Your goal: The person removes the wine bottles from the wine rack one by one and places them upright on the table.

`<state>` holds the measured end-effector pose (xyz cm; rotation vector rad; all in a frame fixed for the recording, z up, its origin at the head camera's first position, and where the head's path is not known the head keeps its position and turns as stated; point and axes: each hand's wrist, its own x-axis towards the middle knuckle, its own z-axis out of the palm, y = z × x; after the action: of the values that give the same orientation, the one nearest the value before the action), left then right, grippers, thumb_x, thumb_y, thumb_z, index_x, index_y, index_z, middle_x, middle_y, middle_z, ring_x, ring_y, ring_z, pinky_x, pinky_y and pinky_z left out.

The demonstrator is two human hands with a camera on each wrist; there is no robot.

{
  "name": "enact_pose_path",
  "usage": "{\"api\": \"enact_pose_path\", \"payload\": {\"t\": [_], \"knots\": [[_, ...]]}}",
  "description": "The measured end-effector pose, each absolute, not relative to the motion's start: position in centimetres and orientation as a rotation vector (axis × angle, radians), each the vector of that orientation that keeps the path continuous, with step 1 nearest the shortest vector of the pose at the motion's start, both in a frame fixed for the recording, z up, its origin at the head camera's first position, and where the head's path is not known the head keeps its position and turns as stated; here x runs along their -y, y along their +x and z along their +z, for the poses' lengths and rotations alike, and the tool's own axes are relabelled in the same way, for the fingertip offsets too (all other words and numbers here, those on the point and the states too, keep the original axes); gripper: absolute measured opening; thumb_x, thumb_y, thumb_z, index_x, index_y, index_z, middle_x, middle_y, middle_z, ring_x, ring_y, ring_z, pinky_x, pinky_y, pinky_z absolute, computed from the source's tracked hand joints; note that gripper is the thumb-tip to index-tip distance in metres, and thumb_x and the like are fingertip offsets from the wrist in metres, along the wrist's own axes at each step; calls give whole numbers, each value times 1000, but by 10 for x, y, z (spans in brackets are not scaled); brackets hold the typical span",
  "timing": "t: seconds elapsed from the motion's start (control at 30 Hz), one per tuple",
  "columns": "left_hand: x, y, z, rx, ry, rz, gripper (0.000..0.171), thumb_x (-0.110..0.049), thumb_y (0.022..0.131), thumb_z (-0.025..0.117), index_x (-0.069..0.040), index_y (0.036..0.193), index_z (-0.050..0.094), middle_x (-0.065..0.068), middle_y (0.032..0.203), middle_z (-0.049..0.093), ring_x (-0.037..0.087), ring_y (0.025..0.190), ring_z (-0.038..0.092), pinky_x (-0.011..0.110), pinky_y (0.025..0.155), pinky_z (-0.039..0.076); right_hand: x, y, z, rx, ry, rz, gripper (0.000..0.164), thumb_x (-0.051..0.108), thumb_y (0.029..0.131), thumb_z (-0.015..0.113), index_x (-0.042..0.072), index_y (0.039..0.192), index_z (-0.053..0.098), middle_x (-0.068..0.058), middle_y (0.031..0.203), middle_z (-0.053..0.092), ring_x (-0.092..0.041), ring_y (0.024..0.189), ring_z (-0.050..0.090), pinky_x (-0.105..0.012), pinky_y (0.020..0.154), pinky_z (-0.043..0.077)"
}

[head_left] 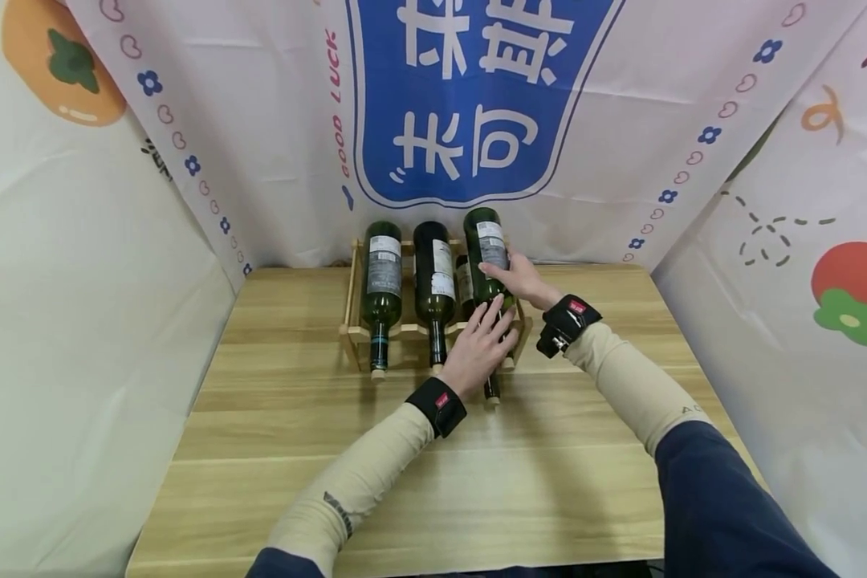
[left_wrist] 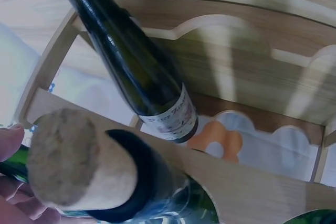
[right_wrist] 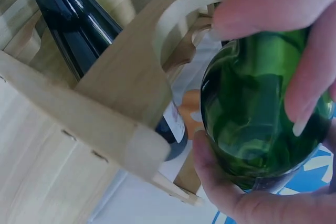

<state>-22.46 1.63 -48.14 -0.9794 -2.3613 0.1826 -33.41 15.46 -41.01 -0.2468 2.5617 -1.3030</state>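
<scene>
Dark green glass wine bottle with a grey-and-white label (head_left: 487,245) is the one in hand here, lying over the right-hand end of a pale two-level wooden rack (head_left: 405,331), base toward the wall, neck toward the person. Can't tell if it's touching the upper rail.

Right hand (head_left: 526,281) has it round the body near the base, thumb across the top, so it's only spread about as wide as the glass. Left hand (head_left: 477,351) curves over the shoulder and neck with its fingers a bit apart; can't see how that thumb sits in the head view.

Materials-wise, the glass is smooth and shiny, see-through green in the right wrist view. The rack has scalloped rails with rounded dips and visible grain. Next along are a very dark glass bottle with a white label (head_left: 433,269), then a green glass bottle with a silvery label (head_left: 383,269), both neck-forward. A slim dark bottle with a pale label (left_wrist: 126,61) lies askew on the lower level. Closest cork (left_wrist: 63,158) looks properly crumbly and speckled. Tabletop (head_left: 260,417) is light, streaky woodgrain.
</scene>
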Motion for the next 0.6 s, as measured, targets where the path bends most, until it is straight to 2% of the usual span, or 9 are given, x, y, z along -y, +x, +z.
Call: {"api": "enact_pose_path", "payload": {"t": [0.1,0.23,0.33,0.6], "knots": [[-20,-224,-479,2340,-978,189,31,-13,91,63,-19,121,60,7,144,50,32,145,31,45,117,30,-159,-331,-407,-2555,-242,-1331,74,41,98,52,1,151,21,-24,136,49,-36,120,53,-45,100,45],[-25,-223,-473,2330,-985,176,30,-11,93,61,-19,122,60,6,144,50,32,145,30,45,118,29,-164,-329,-403,-2540,-246,-1405,64,39,97,54,2,145,33,-22,125,56,-31,105,60,-36,86,52],[-30,-223,-469,2319,-1008,157,31,-10,92,61,-19,122,60,7,145,50,33,145,30,45,119,27,-169,-326,-397,-2533,-246,-1436,60,37,98,54,2,143,35,-22,122,58,-29,100,62,-32,81,52],[-43,-220,-465,2286,-1049,128,30,-9,90,64,-19,118,61,9,143,51,35,143,32,45,120,25,-183,-319,-389,-2520,-269,-1435,66,37,97,55,4,148,29,-22,127,55,-33,109,59,-42,92,50]]}}
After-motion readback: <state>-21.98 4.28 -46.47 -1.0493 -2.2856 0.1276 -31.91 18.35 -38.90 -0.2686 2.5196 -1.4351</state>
